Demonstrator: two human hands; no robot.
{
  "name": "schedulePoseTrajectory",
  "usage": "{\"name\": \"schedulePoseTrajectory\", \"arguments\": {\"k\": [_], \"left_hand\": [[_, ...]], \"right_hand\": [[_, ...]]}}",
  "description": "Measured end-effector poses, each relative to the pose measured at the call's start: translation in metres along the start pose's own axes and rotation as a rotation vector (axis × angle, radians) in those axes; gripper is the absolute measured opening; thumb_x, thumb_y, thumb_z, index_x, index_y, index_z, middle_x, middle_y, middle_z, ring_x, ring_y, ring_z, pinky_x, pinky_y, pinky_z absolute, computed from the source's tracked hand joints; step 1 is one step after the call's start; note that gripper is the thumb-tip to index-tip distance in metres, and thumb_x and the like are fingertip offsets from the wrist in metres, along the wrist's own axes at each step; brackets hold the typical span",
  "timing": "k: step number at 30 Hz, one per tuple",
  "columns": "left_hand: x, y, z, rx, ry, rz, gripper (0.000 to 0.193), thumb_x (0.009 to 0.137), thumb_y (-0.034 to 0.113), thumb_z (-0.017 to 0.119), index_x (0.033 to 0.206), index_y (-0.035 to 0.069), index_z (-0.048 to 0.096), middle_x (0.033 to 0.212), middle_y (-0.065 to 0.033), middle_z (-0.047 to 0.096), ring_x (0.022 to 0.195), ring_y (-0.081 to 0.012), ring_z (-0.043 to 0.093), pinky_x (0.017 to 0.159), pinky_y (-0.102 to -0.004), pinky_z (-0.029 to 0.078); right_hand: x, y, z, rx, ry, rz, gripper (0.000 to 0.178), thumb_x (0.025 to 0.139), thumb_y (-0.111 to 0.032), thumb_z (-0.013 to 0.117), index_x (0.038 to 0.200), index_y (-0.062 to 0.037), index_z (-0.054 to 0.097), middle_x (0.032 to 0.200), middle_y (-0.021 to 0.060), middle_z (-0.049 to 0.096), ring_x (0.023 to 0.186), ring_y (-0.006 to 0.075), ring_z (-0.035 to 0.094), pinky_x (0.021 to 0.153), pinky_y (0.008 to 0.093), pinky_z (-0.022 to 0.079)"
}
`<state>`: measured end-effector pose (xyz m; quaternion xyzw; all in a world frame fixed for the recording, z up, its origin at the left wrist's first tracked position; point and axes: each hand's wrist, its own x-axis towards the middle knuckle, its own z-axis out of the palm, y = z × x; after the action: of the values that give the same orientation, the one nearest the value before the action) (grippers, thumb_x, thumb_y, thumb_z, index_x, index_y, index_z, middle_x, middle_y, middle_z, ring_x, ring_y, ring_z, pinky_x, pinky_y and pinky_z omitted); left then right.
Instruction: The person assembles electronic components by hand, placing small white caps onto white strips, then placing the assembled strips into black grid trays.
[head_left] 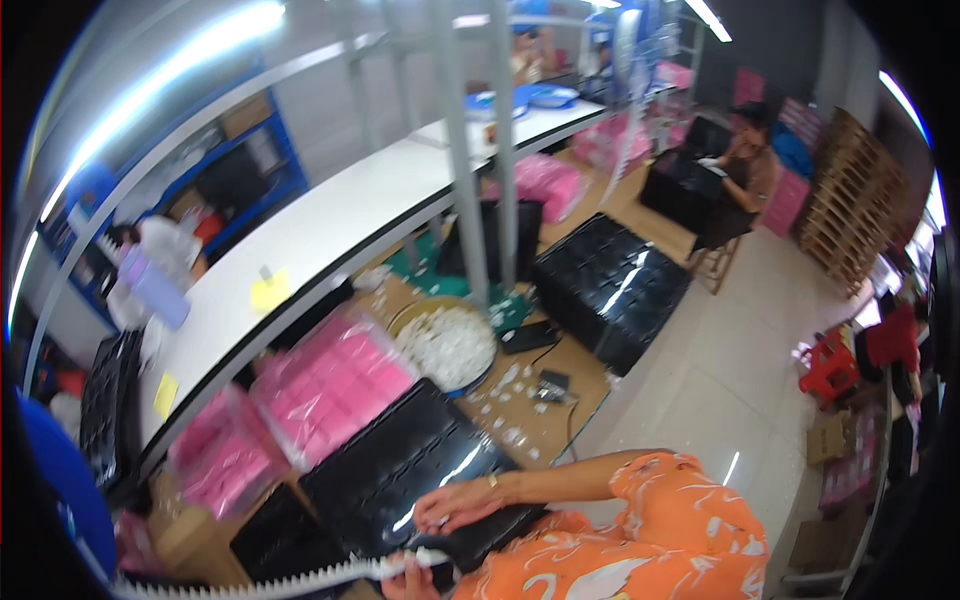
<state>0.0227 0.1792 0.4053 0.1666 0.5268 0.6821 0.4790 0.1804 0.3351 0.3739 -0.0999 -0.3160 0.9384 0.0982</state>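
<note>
My right hand (460,507), with a band at the wrist, reaches over a glossy black plastic tray (390,470). Its fingers are pinched together around what looks like a small white piece, too small to make out well. Lower down, my left hand (408,578) is closed on the end of a long white toothed strip (270,585), which trails off to the left. Part of this hand is cut off by the lower edge. Beyond the tray stands a round basin (403,318) heaped with small white pieces (448,350).
Pink items in clear bags (335,385) lie behind the tray. White scraps and a small dark device (553,385) are on the brown work surface. A stack of black trays (612,285) stands farther right. A co-worker (750,165) sits beyond it. Metal posts (505,150) rise by the white shelf (330,215).
</note>
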Motion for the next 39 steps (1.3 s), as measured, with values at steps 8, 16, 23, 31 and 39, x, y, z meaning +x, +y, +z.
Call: {"name": "schedulePoseTrajectory", "arguments": {"k": [8, 16, 23, 31, 39], "left_hand": [[0.008, 0.006, 0.027, 0.01, -0.047, 0.019, 0.022, 0.086, -0.006, 0.068, 0.105, -0.002, 0.056, 0.094, -0.0098, 0.064, 0.071, -0.0137, 0.062, 0.055, -0.0233, 0.047], [-0.01, -0.002, 0.019, 0.073, -0.02, 0.03, 0.021, 0.087, -0.005, 0.067, 0.105, -0.003, 0.056, 0.091, -0.0079, 0.063, 0.071, -0.0127, 0.06, 0.055, -0.0238, 0.047], [-0.023, -0.016, 0.0, -0.085, 0.02, -0.118, 0.017, 0.089, -0.001, 0.067, 0.102, -0.002, 0.056, 0.088, -0.0092, 0.066, 0.065, -0.0127, 0.061, 0.054, -0.0239, 0.048], [-0.055, -0.069, -0.068, 0.084, 0.068, -0.159, 0.02, 0.084, -0.004, 0.068, 0.101, -0.001, 0.057, 0.09, -0.01, 0.067, 0.071, -0.0145, 0.064, 0.059, -0.0253, 0.051], [-0.078, -0.129, -0.148, 0.346, 0.076, -0.137, 0.015, 0.08, -0.003, 0.072, 0.091, -0.003, 0.062, 0.082, -0.0094, 0.068, 0.072, -0.0139, 0.065, 0.064, -0.0277, 0.053]], "right_hand": [[-0.017, -0.014, 0.015, -0.477, 0.235, -0.045, 0.026, 0.098, -0.03, 0.061, 0.109, -0.0065, 0.062, 0.095, -0.0013, 0.062, 0.084, 0.0049, 0.053, 0.072, 0.0198, 0.045], [-0.015, -0.002, 0.032, -0.866, 0.18, -0.079, 0.02, 0.09, -0.021, 0.07, 0.097, -0.0038, 0.066, 0.09, -0.0025, 0.063, 0.089, 0.0058, 0.055, 0.078, 0.0239, 0.048], [-0.029, 0.008, 0.055, -0.905, 0.263, -0.089, 0.019, 0.088, -0.024, 0.07, 0.09, -0.0054, 0.066, 0.084, 0.0005, 0.064, 0.082, 0.0086, 0.057, 0.07, 0.025, 0.047], [-0.085, -0.04, 0.041, -1.289, 0.271, -0.081, 0.011, 0.084, -0.015, 0.073, 0.087, -0.0058, 0.068, 0.08, 0.0035, 0.059, 0.071, 0.0143, 0.058, 0.064, 0.0283, 0.047], [-0.111, -0.024, -0.004, -1.641, 0.422, 0.061, 0.007, 0.077, -0.008, 0.07, 0.078, -0.006, 0.063, 0.082, 0.0106, 0.058, 0.081, 0.0302, 0.061, 0.071, 0.0404, 0.048]]}}
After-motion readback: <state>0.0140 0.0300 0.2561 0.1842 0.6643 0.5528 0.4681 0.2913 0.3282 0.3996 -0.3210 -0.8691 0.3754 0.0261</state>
